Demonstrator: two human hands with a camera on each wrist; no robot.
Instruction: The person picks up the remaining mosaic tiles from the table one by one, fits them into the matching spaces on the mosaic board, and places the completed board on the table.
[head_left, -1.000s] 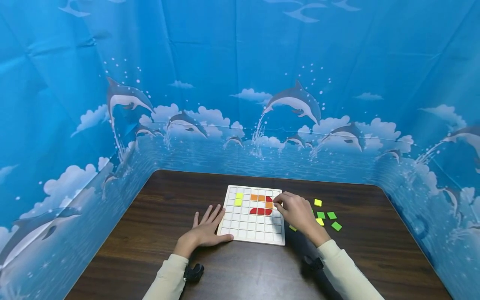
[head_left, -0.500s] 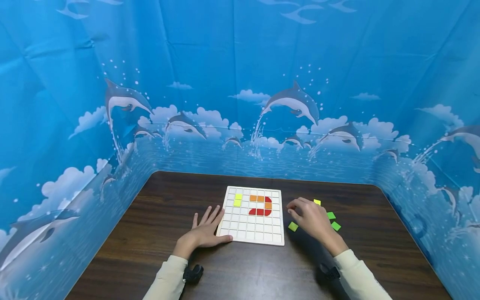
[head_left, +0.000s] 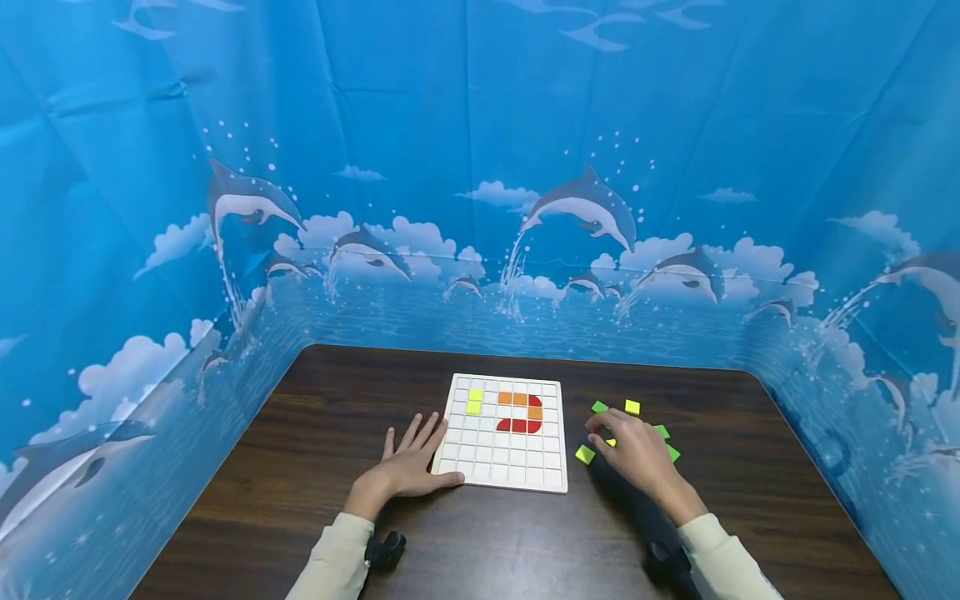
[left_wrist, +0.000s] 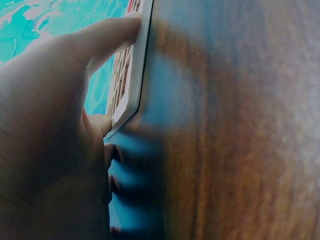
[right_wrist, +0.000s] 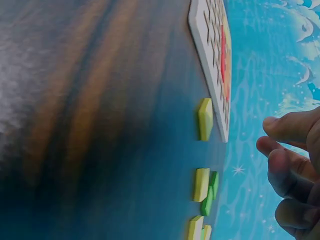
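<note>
A white gridded board (head_left: 480,467) lies on the table with colored tiles set in its cells: two yellow tiles (head_left: 475,402), several orange tiles (head_left: 513,398) and red pieces (head_left: 517,426) forming a hooked shape. My left hand (head_left: 405,468), fingers spread, rests at the board's left edge; in the left wrist view its thumb (left_wrist: 112,35) reaches over the rim. To the right of the board, my right hand (head_left: 637,452) hovers among loose tiles with fingers bent and nothing held. In the right wrist view its thumb and fingertips stand above a row of yellow (right_wrist: 205,120) and green tiles (right_wrist: 207,200).
Loose tiles lie right of the board: a yellow one (head_left: 585,454) near its edge, another yellow (head_left: 632,407) farther back, and green ones (head_left: 599,407) around the right hand, some partly hidden. Behind the dark wooden table (head_left: 360,375) hangs a blue dolphin curtain (head_left: 420,167).
My right hand has moved from the board's right edge rightward and toward me, over the loose tiles. My left hand stays at the board, whose tile pattern looks the same.
</note>
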